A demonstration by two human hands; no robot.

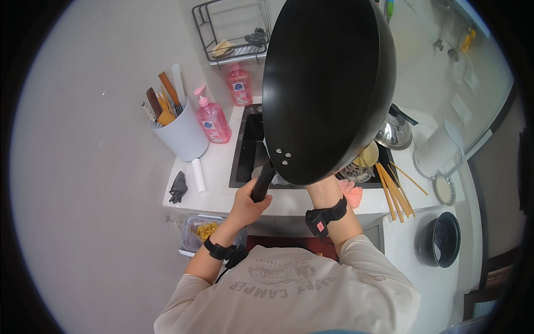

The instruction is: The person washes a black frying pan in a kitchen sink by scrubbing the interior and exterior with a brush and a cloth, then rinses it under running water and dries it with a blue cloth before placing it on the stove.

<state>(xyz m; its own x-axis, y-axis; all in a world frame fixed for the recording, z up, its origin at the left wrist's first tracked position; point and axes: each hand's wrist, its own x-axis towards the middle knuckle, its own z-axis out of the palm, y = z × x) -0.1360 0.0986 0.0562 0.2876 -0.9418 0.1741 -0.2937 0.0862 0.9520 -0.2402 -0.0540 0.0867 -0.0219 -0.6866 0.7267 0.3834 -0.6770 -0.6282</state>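
A large black wok (321, 83) is raised over the dark sink (246, 154), tilted so that its inside shows. My left hand (246, 203) is wrapped around its black handle (263, 182), just below the rivets. My right forearm (323, 194) reaches up behind the wok's lower side. The wok hides that hand, so its grip cannot be seen. Behind the wok's right edge, a yellowish bowl (368, 154) and a patterned dish (356, 173) sit in the sink. Beside my right wrist, a pink cloth (351, 193) lies over the sink's front edge.
Several wooden chopsticks (394, 192) lie right of the sink, near a metal lid (394, 131), a white jug (438, 148) and a dark bowl (446, 240). A utensil holder (181, 133), pink pump bottle (213, 121) and grey cloth (178, 188) are at left. A wire rack (229, 33) hangs behind.
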